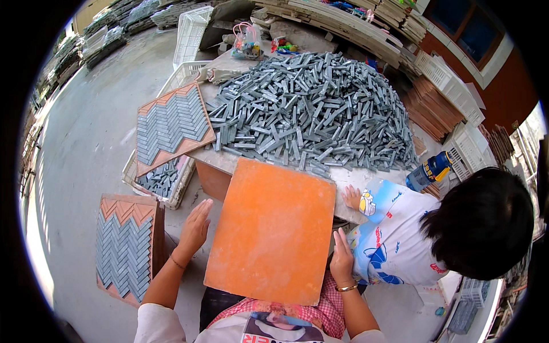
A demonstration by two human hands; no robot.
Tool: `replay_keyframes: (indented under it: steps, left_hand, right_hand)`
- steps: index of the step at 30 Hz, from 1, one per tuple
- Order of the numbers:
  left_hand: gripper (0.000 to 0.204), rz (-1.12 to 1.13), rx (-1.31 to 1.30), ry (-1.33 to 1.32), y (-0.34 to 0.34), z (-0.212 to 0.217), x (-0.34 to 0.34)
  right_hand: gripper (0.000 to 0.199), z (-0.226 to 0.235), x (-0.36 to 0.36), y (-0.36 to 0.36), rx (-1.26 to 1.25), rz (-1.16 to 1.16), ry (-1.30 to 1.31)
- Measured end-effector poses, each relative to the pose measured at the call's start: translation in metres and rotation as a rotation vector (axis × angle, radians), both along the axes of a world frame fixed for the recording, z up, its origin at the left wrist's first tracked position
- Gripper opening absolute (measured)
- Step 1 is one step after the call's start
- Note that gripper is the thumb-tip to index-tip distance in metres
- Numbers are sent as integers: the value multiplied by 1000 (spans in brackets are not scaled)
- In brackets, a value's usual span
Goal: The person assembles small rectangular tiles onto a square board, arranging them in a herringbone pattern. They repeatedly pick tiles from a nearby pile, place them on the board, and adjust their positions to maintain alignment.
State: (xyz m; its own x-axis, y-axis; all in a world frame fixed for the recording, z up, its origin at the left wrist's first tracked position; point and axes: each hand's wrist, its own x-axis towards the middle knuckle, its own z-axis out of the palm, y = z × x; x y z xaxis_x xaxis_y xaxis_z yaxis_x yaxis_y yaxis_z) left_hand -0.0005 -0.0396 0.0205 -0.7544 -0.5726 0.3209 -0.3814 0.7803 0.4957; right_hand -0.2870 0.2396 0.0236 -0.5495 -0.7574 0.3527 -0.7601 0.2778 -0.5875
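Note:
A square orange board (271,228) lies in front of me, its far edge at the table and its near edge over my lap. My left hand (196,225) is off the board's left side, fingers stretched out, holding nothing. Along the right edge of the board is my right hand (342,258), also with straight fingers; whether it touches the edge I cannot tell. Beyond the board rises a large heap of grey tile strips (320,108). At the far left, a panel of herringbone-laid grey strips (171,127) rests tilted on the table's corner.
A second herringbone panel (123,246) tops a stack at my left. Below the tilted panel stands a white crate (180,191) of grey strips. Close on my right is another person (394,228), one hand on the table near a blue bottle (426,171). Reddish boards (432,108) are stacked behind.

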Motion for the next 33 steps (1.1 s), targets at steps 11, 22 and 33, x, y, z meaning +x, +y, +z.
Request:
replay_keyframes:
  steps: [11, 22, 33]
  left_hand:
    - [77, 78, 477, 110, 123, 7, 46]
    - [85, -208, 462, 910, -1, 205, -63]
    - [42, -218, 572, 871, -89, 241, -164]
  right_hand:
    - [53, 0, 89, 48, -183, -55, -768]
    - [91, 174, 3, -19, -516, 278, -749]
    - [58, 137, -42, -100, -488, -124, -595]
